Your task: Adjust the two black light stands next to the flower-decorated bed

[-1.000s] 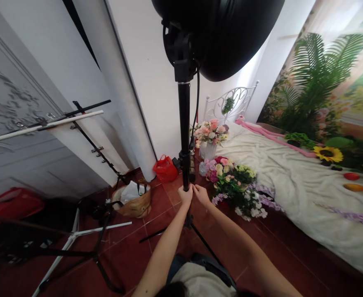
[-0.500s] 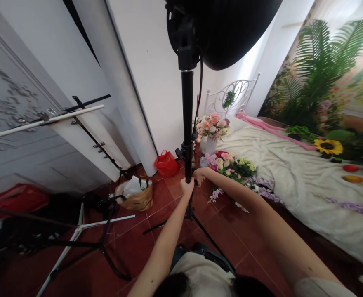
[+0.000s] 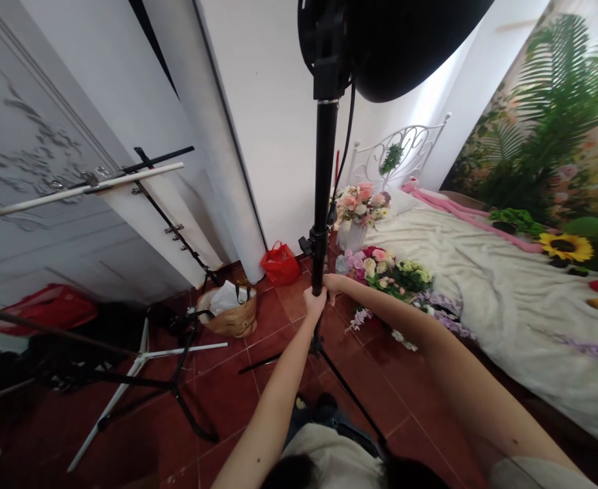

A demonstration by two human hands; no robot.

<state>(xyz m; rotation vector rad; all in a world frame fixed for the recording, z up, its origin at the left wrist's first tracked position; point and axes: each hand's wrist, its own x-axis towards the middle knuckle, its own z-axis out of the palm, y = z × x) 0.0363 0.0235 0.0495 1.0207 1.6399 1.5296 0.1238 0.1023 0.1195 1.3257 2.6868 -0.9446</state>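
Observation:
A black light stand (image 3: 325, 163) rises upright in front of me, with a large dark lamp head (image 3: 406, 47) at its top. My left hand (image 3: 314, 300) is wrapped round the pole below a clamp collar with a knob (image 3: 306, 244). Close against the pole's right side is my right hand (image 3: 333, 285), its fingers curled; what they pinch is hidden. A cable (image 3: 350, 136) hangs down along the pole. Low on the floor, the stand's legs (image 3: 347, 387) are spread, one reaching close to my body.
Right of the stand lie artificial flowers (image 3: 380, 268) beside a bed with a cream blanket (image 3: 462, 251). A red bag (image 3: 280, 263) and a woven basket (image 3: 232, 316) sit on the tiled floor to the left. Nearer left are another stand's legs (image 3: 177, 394) and a white pole (image 3: 141, 176).
The view has turned slightly, so the stand and the room appear a little farther right. Both hands stay at the pole, the right one with its fingers pointing more downward.

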